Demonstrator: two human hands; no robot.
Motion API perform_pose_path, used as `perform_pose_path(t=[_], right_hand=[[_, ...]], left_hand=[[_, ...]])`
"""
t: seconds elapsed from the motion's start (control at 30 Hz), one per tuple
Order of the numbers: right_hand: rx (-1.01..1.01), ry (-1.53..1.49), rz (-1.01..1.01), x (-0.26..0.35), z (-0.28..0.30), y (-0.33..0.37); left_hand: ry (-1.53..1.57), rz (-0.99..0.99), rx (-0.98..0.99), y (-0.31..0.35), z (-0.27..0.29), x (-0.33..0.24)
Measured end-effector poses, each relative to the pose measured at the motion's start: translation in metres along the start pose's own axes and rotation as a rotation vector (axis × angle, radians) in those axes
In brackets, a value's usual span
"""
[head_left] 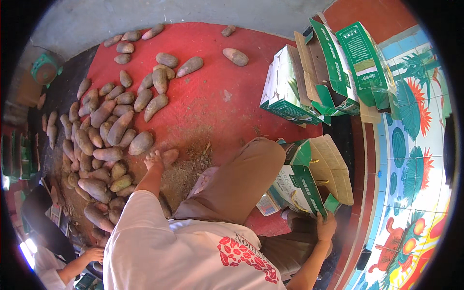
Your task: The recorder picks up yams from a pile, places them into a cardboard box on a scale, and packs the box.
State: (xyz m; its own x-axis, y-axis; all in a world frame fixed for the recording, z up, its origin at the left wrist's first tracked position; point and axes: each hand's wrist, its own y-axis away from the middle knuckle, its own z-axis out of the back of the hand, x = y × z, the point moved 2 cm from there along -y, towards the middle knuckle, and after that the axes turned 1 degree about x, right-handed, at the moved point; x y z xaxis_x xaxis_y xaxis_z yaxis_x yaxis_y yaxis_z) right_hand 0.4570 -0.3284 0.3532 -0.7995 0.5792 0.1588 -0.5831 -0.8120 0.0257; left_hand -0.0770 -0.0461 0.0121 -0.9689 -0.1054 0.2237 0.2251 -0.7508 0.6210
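Observation:
My left hand (pixel 154 160) reaches down with fingers apart, right beside a small reddish root vegetable (pixel 170 156). Whether it touches that root is hard to see. Left of it lies a large heap of thick, reddish-brown root vegetables (pixel 108 153), dusty with soil and resembling sweet potatoes. At my right side, my right hand (pixel 326 226) grips the near edge of a green and white cardboard box (pixel 302 186). The box is tilted, with its brown-lined flap (pixel 331 166) standing open and yellowish cord handles showing. What lies inside it is hidden.
More open green and white boxes (pixel 285 87) stand at the far right by the painted tile wall (pixel 413 145). Loose soil lies on the red mat (pixel 212 96). A co-worker's hand (pixel 94 254) shows at lower left; a green fan (pixel 46 70) stands at far left.

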Motion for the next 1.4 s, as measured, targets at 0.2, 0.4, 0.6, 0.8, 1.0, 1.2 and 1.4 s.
perform_pose_path(t=[0.2, 0.4, 0.6, 0.8, 1.0, 1.2, 1.4], right_hand=[[0.008, 0.049, -0.026, -0.005, -0.001, 0.002], [0.012, 0.02, -0.008, 0.0, -0.003, 0.001], [-0.001, 0.003, -0.005, -0.007, -0.005, 0.001], [-0.011, 0.033, -0.029, -0.007, -0.005, 0.001], [-0.02, 0.032, -0.035, -0.009, -0.002, 0.005], [-0.039, 0.027, 0.015, -0.001, -0.002, 0.002], [-0.085, -0.04, 0.051, 0.001, 0.002, 0.007]], left_hand=[[0.093, 0.079, 0.08, 0.03, 0.01, -0.018], [0.198, 0.189, 0.23, 0.033, 0.001, -0.017], [0.203, 0.019, 0.358, 0.044, -0.013, -0.02], [0.426, -0.201, 0.435, 0.046, -0.024, -0.018], [0.622, -0.261, 0.572, 0.098, 0.048, -0.014], [0.601, -0.138, 0.579, 0.075, 0.034, 0.009], [0.927, -0.186, 0.514, 0.079, 0.072, -0.002]])
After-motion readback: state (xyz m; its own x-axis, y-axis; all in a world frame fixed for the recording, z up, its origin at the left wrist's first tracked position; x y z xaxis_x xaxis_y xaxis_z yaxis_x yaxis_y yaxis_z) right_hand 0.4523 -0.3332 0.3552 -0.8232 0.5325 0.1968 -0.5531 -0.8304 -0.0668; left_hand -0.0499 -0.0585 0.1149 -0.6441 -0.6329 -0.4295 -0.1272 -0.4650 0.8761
